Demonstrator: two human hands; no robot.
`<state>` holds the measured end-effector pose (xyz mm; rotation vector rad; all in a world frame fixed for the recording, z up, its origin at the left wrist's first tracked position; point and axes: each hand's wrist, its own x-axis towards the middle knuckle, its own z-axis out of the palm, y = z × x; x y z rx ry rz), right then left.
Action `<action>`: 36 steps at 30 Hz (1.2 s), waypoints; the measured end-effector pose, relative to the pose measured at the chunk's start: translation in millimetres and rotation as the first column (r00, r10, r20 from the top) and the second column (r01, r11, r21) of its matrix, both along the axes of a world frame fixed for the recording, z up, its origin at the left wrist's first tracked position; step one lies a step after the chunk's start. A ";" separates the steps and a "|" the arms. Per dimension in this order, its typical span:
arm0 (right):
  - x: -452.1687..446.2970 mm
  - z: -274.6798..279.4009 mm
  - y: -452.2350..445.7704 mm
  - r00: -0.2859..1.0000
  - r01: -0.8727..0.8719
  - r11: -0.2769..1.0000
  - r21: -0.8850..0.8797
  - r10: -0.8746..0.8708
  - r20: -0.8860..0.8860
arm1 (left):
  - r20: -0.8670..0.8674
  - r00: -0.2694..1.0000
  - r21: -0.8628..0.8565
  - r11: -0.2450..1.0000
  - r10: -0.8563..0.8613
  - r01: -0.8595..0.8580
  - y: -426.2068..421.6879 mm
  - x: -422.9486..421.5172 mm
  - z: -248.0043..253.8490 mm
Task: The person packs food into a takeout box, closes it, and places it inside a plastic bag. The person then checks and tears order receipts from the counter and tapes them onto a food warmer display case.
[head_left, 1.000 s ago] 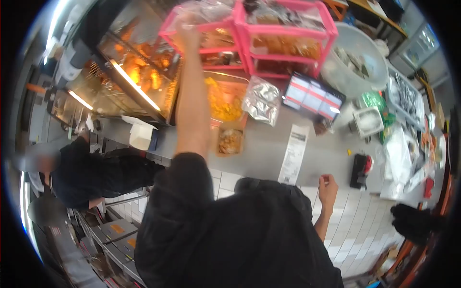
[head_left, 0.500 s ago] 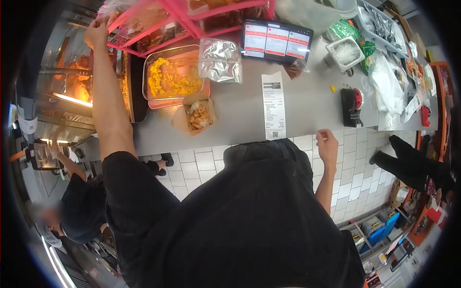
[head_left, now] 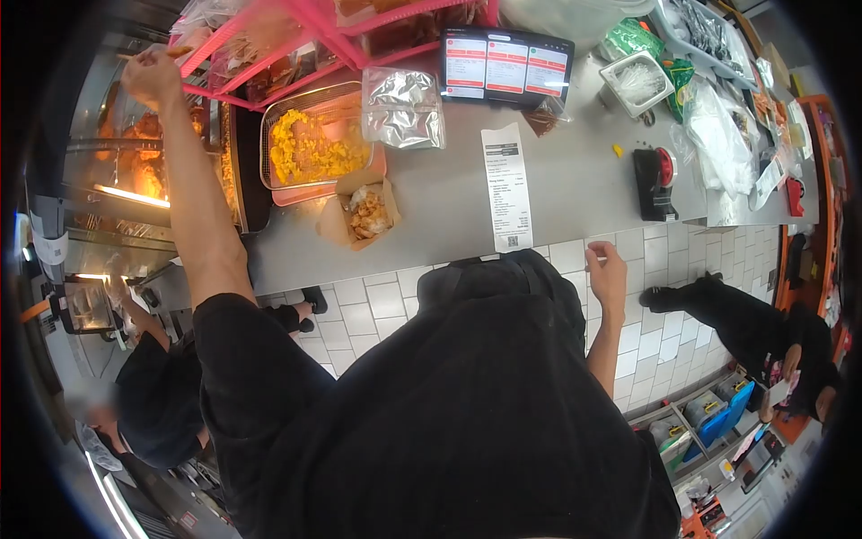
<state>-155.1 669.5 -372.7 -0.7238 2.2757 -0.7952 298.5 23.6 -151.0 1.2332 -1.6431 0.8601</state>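
Pink plastic shelving (head_left: 332, 38) stands toward the tabletop's (head_left: 431, 193) far-left corner, probably for easy reach, beside your left hand (head_left: 153, 81), whose grip I cannot tell, while your right hand (head_left: 608, 269) hangs empty beyond the near edge.

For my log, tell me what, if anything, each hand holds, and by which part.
The left hand seems to pinch a thin brownish thing, too small to identify; which part is gripped cannot be told. The right hand holds nothing visible.
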 end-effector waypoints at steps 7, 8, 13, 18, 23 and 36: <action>-3.5 -1.9 0.4 1.000 -0.016 1.000 0.002 0.016 0.004 | -0.891 0.326 -0.114 0.850 -0.317 0.515 124.4 -48.7 34.8; -4.1 -1.5 -0.9 1.000 -0.017 1.000 0.005 0.017 0.008 | -0.841 0.460 0.088 0.767 -0.285 0.636 132.1 -35.2 27.1; -11.1 -11.6 -8.9 0.997 -0.083 0.997 -0.012 0.083 0.011 | -0.557 0.758 0.646 0.396 -0.340 0.653 253.1 -61.9 -40.8; -15.8 -18.6 -30.6 0.977 -0.203 0.979 -0.028 0.204 0.058 | -0.537 0.822 0.815 0.133 -0.191 0.563 353.3 -82.9 -135.3; -24.7 -14.4 -64.3 0.926 -0.375 0.924 -0.068 0.378 0.024 | -0.388 0.908 0.920 -0.014 -0.159 0.391 420.9 -77.9 -151.0; 109.5 98.1 -247.4 0.744 -0.621 0.714 -0.323 0.667 0.043 | -0.443 0.875 0.852 0.213 -0.193 0.478 384.5 -51.0 -180.1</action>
